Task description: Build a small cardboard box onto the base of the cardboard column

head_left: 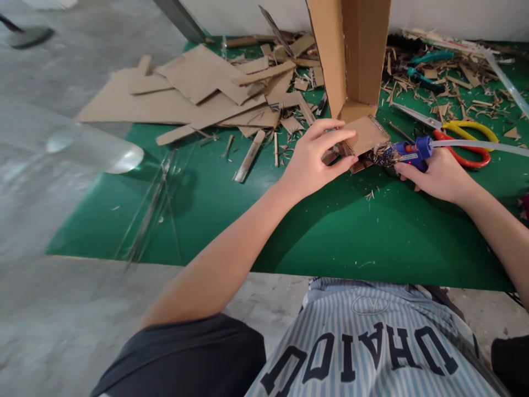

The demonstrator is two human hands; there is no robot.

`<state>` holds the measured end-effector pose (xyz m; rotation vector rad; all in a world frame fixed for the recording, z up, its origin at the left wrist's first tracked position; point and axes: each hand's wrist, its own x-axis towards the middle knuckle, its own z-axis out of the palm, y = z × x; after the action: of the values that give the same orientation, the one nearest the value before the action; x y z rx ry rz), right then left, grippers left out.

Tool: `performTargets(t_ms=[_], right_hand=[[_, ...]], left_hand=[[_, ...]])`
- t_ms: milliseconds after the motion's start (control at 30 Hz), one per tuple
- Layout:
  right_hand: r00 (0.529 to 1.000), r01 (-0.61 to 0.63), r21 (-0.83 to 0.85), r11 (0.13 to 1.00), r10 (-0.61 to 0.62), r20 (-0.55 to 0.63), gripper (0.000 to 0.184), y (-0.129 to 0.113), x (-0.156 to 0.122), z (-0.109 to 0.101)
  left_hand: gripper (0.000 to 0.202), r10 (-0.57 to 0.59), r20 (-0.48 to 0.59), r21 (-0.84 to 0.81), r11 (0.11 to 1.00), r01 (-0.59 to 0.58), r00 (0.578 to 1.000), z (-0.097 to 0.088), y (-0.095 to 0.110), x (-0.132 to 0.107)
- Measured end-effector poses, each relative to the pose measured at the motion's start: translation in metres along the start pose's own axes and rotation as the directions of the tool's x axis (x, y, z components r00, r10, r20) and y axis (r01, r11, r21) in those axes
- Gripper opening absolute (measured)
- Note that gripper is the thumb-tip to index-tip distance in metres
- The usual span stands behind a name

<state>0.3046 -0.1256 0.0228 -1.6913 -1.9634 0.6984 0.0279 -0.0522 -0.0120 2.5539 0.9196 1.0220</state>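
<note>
My left hand (pixel 316 154) grips the left edge of a small cardboard piece (pixel 366 135), fingers on top and thumb at its near side. That piece lies at the foot of a tall folded cardboard column (pixel 363 52); whether the two are joined I cannot tell. In my right hand (pixel 444 173) is a blue glue gun (pixel 413 153), with a long whitish glue stick (pixel 475 144) running out of its back to the right. Its nozzle, tangled with cardboard shreds, is close against the small piece's near right edge; the tip itself is hidden.
Scissors (pixel 467 132) with red and yellow handles lie just beyond my right hand. Cardboard sheets and strips (pixel 202 77) pile up at the back left. Teal-handled pliers (pixel 425 77) rest among scraps at the back right. The green tabletop (pixel 372 237) ends near my body.
</note>
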Motion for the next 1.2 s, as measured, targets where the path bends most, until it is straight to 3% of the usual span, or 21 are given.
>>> performTargets(t_ms=[467,1200], right_hand=[[0.998,0.057,-0.023,0.998,-0.057,-0.002,0.038,0.0004,-0.002,-0.0064],[0.999,0.039,-0.017,0.999,-0.039,-0.02,0.032,-0.0059,-0.0004,-0.0039]], left_hand=[[0.039,-0.063,0.038,-0.001,0.998,0.063,0.997,-0.002,0.0022,0.0008],[0.038,-0.038,0.016,-0.01,0.999,0.038,0.999,-0.0013,0.0014,0.0005]])
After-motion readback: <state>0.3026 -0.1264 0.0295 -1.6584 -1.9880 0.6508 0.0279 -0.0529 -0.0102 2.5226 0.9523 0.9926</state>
